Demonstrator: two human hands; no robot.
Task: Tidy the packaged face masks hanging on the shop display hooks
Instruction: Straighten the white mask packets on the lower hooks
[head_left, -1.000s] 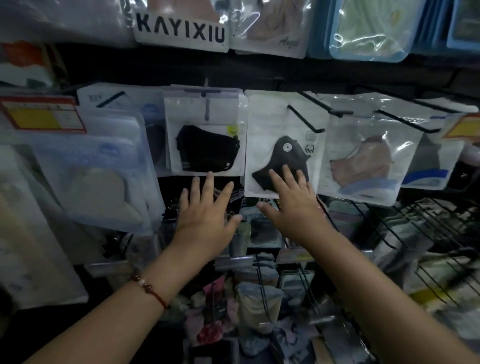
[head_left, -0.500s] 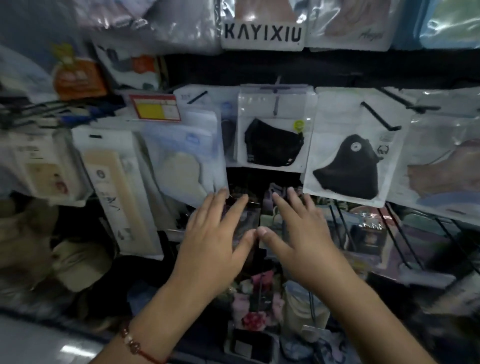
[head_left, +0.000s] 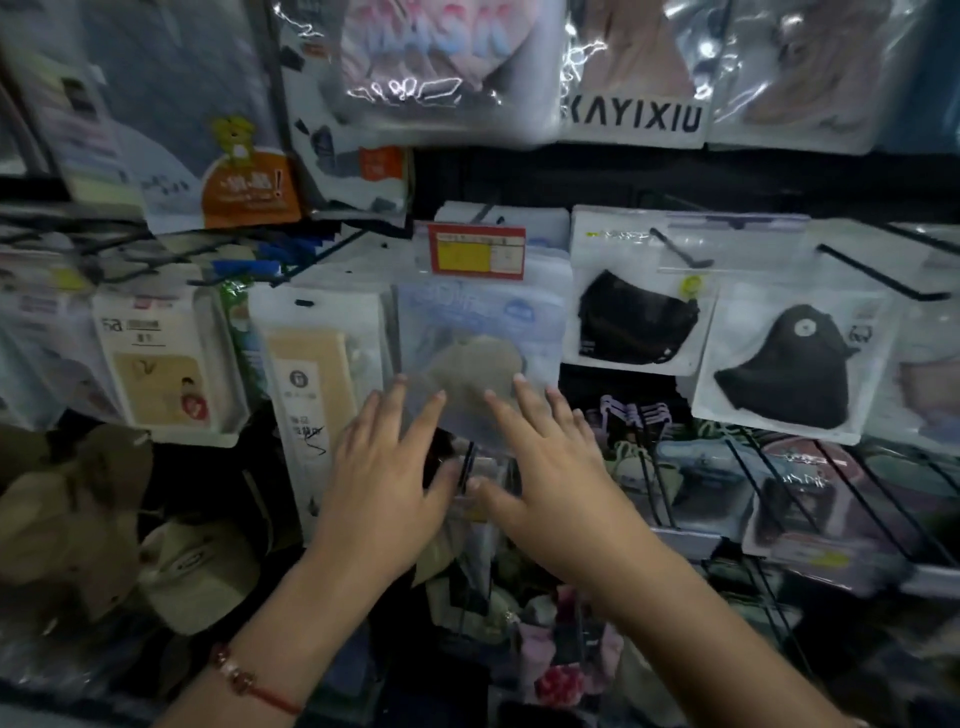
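"KAYIXIU" on top-row mask pack label (head_left: 635, 120)

pale blue mask packet (head_left: 483, 332) hangs on hook

Dim, bluish shop light falls from above; glare streaks the glossy packets (head_left: 441, 67) along the top row; lower shelves (head_left: 779, 519) sink into shadow; wide-angle bowing bends the edges; left side and corners are soft with blur.
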